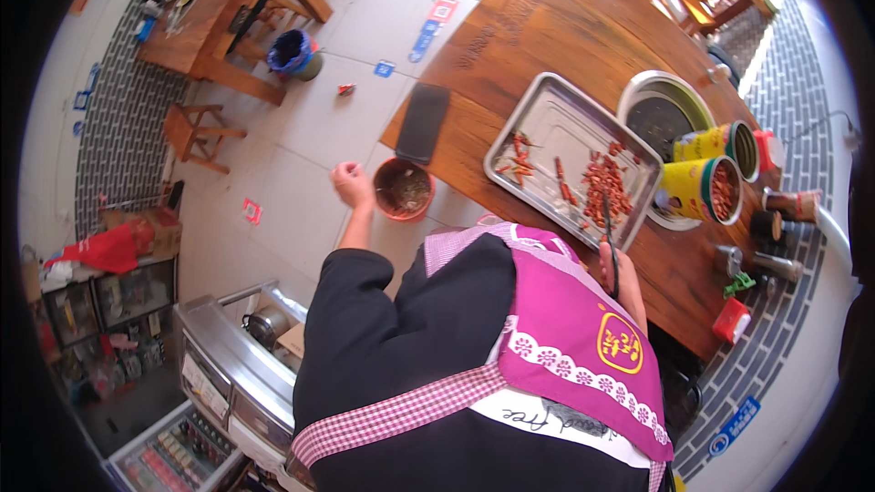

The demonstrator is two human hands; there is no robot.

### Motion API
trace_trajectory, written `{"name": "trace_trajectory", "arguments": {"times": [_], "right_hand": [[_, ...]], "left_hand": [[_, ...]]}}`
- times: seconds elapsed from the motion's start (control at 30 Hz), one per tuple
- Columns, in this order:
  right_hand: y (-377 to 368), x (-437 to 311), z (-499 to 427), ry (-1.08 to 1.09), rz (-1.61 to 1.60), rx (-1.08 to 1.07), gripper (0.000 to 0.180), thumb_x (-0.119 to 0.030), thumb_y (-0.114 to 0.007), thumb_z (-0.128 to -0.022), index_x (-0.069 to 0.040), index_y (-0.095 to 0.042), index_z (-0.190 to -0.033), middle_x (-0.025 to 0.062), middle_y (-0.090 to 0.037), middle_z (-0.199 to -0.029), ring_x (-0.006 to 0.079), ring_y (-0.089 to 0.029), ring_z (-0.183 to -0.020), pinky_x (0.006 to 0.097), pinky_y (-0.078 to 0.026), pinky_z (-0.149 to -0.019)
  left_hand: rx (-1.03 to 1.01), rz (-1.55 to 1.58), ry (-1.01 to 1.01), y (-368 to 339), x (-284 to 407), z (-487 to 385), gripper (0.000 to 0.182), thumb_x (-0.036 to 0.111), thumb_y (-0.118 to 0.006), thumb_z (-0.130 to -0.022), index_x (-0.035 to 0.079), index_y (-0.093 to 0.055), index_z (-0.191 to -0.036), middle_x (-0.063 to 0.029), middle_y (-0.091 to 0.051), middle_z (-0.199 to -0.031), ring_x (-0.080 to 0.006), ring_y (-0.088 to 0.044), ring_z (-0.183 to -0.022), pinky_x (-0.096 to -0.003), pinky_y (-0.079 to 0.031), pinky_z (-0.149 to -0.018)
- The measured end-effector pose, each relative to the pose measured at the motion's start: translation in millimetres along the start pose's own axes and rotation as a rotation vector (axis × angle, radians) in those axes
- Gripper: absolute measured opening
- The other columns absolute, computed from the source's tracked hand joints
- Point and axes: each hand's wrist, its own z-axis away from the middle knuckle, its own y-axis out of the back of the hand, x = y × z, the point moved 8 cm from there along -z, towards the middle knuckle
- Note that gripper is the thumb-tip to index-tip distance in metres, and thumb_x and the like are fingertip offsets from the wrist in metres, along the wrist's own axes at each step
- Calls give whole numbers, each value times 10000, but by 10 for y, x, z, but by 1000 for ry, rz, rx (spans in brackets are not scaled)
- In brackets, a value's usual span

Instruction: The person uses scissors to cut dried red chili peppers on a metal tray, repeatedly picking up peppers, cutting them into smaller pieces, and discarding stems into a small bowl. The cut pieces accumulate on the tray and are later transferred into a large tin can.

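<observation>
My left hand (351,184) is raised beside a red bucket (404,190) with scraps inside, its fingers curled; whether it holds anything cannot be made out. Black-handled scissors (612,266) are in my right hand (625,280), with the blades over a pile of cut dried red chilies (606,184). That pile lies in a rectangular metal tray (499,150) on the wooden table. Some whole dried chilies (521,158) lie at the tray's left end, and a few more (564,181) lie between them and the pile.
Beyond the tray stand a round metal basin (701,92), a yellow tin filled with chilies (690,188) and another yellow tin (707,142). A dark flat object (423,123) lies at the table's left edge. Jars and a red box (731,320) stand along the right edge.
</observation>
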Motion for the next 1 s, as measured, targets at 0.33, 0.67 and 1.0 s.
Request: {"name": "trace_trajectory", "arguments": {"times": [0.33,0.67,1.0], "right_hand": [[124,142,-92,72,82,35,402,-436,-557,-963,-95,-530,-753,-64,-390,-530,48,-331,-455,261,-235,-417],[127,29,-36,138,176,32,467,-434,-563,-959,-6,-554,-774,17,-489,-640,109,-421,-610,305,-357,-538],[106,29,31,176,222,84,525,-472,-594,-923,34,-571,-786,82,-551,-621,147,-492,-600,341,-405,-559]], "left_hand": [[-144,235,-156,63,1203,96,69,56,-669,-816,45,-617,-861,-69,-594,-824,-228,-609,-717,-366,-491,-670],[-419,244,-1062,47,3024,969,88,58,-713,-743,66,-642,-795,-71,-576,-839,-262,-566,-936,-372,-450,-818],[-666,246,-1401,-631,3556,1417,52,101,-627,-719,77,-669,-734,-60,-579,-843,-250,-520,-1013,-375,-419,-892]]}}
